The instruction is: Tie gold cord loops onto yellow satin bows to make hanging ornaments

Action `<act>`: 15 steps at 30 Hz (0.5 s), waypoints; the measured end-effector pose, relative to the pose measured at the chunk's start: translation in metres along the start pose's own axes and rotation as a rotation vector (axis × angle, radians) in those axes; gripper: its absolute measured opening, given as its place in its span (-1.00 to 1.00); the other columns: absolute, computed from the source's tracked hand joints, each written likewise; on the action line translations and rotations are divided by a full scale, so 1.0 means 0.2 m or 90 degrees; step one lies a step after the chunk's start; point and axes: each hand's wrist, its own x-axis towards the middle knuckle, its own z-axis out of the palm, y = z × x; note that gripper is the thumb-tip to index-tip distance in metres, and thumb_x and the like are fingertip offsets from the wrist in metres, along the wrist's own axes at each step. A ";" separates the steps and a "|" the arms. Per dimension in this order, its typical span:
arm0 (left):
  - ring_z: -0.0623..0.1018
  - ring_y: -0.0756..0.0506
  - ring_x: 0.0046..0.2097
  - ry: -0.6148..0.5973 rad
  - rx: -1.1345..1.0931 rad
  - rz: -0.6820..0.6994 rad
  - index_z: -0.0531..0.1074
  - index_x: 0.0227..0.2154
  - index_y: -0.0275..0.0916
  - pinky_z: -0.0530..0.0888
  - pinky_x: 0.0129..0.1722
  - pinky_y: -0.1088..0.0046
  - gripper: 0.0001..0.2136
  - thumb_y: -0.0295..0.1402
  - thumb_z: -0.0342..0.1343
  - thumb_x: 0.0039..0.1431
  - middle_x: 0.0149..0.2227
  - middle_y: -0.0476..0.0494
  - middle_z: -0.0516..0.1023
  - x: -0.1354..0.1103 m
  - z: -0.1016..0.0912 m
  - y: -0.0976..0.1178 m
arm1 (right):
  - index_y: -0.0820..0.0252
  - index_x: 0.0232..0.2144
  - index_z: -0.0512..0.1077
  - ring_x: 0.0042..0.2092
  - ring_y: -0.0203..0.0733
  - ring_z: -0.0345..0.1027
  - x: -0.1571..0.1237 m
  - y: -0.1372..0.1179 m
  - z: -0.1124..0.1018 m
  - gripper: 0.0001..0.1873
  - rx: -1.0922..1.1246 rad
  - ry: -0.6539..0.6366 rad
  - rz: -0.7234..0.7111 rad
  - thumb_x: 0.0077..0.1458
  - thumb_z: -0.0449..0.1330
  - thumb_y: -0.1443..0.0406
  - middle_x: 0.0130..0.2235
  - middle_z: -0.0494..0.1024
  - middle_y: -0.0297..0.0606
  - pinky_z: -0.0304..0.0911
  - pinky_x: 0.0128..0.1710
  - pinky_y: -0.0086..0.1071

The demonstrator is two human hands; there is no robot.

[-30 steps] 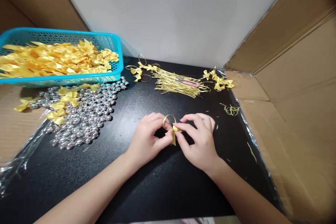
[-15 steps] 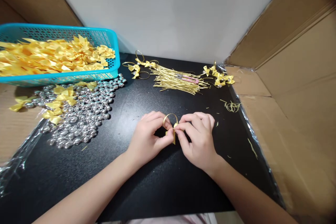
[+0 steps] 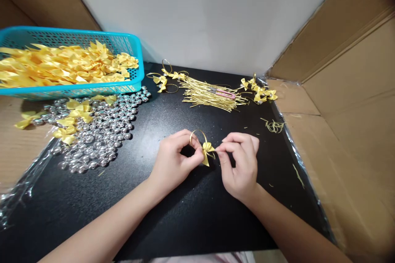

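Observation:
My left hand (image 3: pixel 177 156) pinches a yellow ribbon bow (image 3: pixel 207 148) at its left side, between thumb and forefinger. A thin gold cord loop (image 3: pixel 198 132) rises from the bow, and a short cord end curls out below on the right. My right hand (image 3: pixel 240 162) is closed in a pinch at the bow's right tip. Its fingertips hide whether they grip the ribbon tip or a cord end. Both hands are just above the black tabletop (image 3: pixel 173 218).
Left, a turquoise basket (image 3: pixel 140 65) holds many yellow bows. Silver beads (image 3: pixel 101 139) and loose bows (image 3: pixel 64 133) lie before it. At the back are gold cords (image 3: pixel 203 98), pink-handled snips (image 3: pixel 226 94) and looped bows (image 3: pixel 162 80), (image 3: pixel 261 94). Cord scraps (image 3: pixel 273 126) lie right.
My right hand has drawn away to the right from my left fingertips, so more of the bow shows between the hands. The left hand keeps its pinch.

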 end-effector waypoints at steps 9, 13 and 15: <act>0.51 0.00 -0.39 0.016 -0.002 -0.010 0.40 -0.60 -0.24 0.41 -0.31 0.49 -0.84 -0.57 0.12 0.00 -0.48 -0.01 0.51 0.00 0.00 -0.01 | 0.14 -0.32 0.33 -0.20 -0.17 0.29 0.00 0.01 -0.01 -0.84 0.035 0.054 -0.004 0.15 0.08 0.49 -0.26 0.37 -0.25 0.20 -0.17 -0.22; 0.51 0.00 -0.38 0.002 -0.004 0.006 0.41 -0.58 -0.25 0.42 -0.31 0.49 -0.85 -0.56 0.11 0.04 -0.48 -0.02 0.51 0.00 0.00 -0.01 | 0.14 -0.30 0.35 -0.20 -0.16 0.37 -0.01 0.05 0.00 -0.87 0.144 0.026 0.045 0.16 0.08 0.46 -0.26 0.43 -0.25 0.25 -0.16 -0.20; 0.51 0.00 -0.38 -0.007 0.000 0.024 0.41 -0.57 -0.25 0.42 -0.31 0.49 -0.85 -0.56 0.11 0.06 -0.47 -0.03 0.51 0.00 0.00 -0.02 | 0.14 -0.22 0.36 -0.23 -0.15 0.40 -0.02 0.06 -0.01 -0.85 0.207 0.020 0.079 0.16 0.08 0.41 -0.29 0.47 -0.26 0.26 -0.15 -0.16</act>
